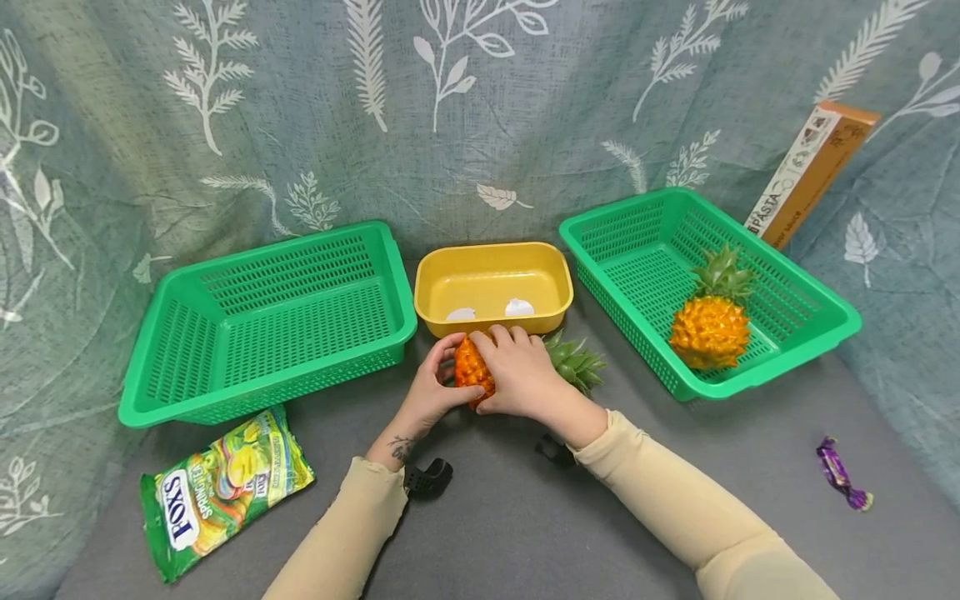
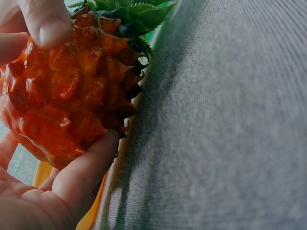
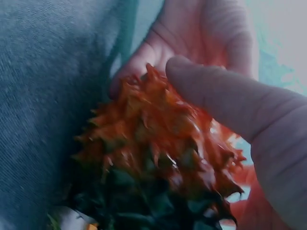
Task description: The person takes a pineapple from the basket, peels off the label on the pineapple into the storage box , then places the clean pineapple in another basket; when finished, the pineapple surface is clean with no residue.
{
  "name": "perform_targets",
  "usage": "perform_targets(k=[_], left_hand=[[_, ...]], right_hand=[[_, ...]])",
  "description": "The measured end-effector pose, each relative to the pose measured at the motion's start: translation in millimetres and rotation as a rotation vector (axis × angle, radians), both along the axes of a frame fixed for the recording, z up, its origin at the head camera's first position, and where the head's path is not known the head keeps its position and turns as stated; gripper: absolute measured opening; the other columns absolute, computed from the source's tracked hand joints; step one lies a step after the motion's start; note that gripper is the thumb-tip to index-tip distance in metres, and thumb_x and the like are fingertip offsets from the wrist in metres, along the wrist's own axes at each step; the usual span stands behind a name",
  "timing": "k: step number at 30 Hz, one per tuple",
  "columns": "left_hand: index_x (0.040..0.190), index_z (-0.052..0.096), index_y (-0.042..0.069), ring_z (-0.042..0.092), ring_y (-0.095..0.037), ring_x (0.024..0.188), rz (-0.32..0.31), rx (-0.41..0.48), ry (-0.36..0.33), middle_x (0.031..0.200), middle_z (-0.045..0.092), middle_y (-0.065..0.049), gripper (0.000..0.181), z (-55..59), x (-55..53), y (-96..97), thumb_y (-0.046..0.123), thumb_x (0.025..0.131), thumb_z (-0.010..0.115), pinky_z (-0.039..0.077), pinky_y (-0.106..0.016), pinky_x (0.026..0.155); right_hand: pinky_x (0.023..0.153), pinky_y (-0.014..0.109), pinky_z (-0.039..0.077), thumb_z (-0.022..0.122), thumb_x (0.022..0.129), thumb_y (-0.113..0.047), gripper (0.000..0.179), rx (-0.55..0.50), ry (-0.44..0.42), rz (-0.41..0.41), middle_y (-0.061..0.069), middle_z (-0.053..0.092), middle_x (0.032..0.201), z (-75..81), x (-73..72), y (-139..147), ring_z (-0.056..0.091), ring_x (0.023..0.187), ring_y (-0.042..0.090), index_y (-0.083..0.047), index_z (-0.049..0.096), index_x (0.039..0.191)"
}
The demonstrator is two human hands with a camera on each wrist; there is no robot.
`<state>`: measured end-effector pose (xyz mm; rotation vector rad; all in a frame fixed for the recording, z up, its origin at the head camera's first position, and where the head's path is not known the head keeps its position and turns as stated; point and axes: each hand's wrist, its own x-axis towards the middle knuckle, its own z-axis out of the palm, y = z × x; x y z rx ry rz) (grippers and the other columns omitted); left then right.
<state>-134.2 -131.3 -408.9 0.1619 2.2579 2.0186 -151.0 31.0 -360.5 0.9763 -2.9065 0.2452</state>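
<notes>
Both hands hold an orange-red artificial pineapple (image 1: 471, 367) between them, lying on its side in front of the yellow tub. My left hand (image 1: 435, 385) cups its bottom end; in the left wrist view the thumb (image 2: 91, 167) presses the spiky skin. From above, my right hand (image 1: 525, 372) grips the body near the crown, covering much of it in the head view. The green leaves (image 1: 573, 362) stick out to the right. In the right wrist view, the right thumb (image 3: 216, 98) lies across the glossy spikes, close to the left hand.
Behind the hands stands the yellow tub (image 1: 491, 318), holding two white patches. A green basket (image 1: 292, 375) is at left; another (image 1: 615, 292) at right holds a second pineapple (image 1: 708, 333). A Fox's candy bag (image 1: 225, 492), wrapped purple candy (image 1: 843, 475) and pasta box (image 1: 813, 175) lie around.
</notes>
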Motion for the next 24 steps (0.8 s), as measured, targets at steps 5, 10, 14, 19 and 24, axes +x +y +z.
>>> perform_targets(k=[5, 10, 14, 19, 24], left_hand=[[0.139, 0.034, 0.011, 0.049, -0.031, 0.109, -0.002, 0.004, 0.006, 0.128, 0.041, -0.017, 0.075, 0.0, 0.8, -0.3, -0.002, 0.074, 0.070, 0.045, -0.027, 0.084], [0.139, 0.034, 0.009, 0.049, -0.031, 0.109, -0.009, 0.024, -0.002, 0.128, 0.040, -0.018, 0.071, 1.3, 2.8, -0.3, 0.000, 0.076, 0.067, 0.047, -0.025, 0.081], [0.138, 0.035, 0.010, 0.050, -0.028, 0.108, -0.007, 0.073, -0.070, 0.130, 0.036, -0.017, 0.061, 3.1, 5.2, -0.3, 0.005, 0.083, 0.061, 0.053, -0.030, 0.075], [0.138, 0.035, 0.013, 0.051, -0.029, 0.108, 0.007, 0.062, -0.123, 0.132, 0.036, -0.016, 0.050, 5.4, 10.0, -3.7, 0.015, 0.091, 0.052, 0.054, -0.040, 0.076], [0.138, 0.035, 0.009, 0.049, -0.034, 0.114, 0.039, 0.038, -0.131, 0.133, 0.039, -0.019, 0.048, 9.7, 15.7, -12.0, 0.017, 0.093, 0.049, 0.053, -0.045, 0.080]], right_hand=[[0.077, 0.047, 0.043, 0.080, 0.061, -0.054, 0.094, 0.003, 0.036, -0.039, 0.015, 0.049, 0.123, -4.3, 4.4, -5, 0.047, 0.105, 0.035, -0.014, 0.041, 0.137], [0.073, 0.047, 0.043, 0.081, 0.059, -0.053, 0.095, 0.012, 0.080, -0.035, 0.016, 0.049, 0.122, -9.2, 6.4, -6, 0.046, 0.104, 0.035, -0.016, 0.040, 0.137], [0.074, 0.046, 0.044, 0.081, 0.060, -0.051, 0.092, 0.019, 0.111, -0.018, 0.015, 0.049, 0.122, -11.2, 7.4, -4, 0.047, 0.105, 0.034, -0.015, 0.042, 0.135], [0.074, 0.047, 0.044, 0.080, 0.060, -0.050, 0.089, 0.022, 0.126, 0.029, 0.015, 0.049, 0.121, -12.3, 10.9, 0, 0.047, 0.105, 0.033, -0.013, 0.045, 0.133], [0.079, 0.047, 0.043, 0.080, 0.060, -0.048, 0.085, 0.030, 0.125, 0.108, 0.013, 0.048, 0.122, -11.9, 15.8, 4, 0.046, 0.105, 0.033, -0.014, 0.046, 0.131]])
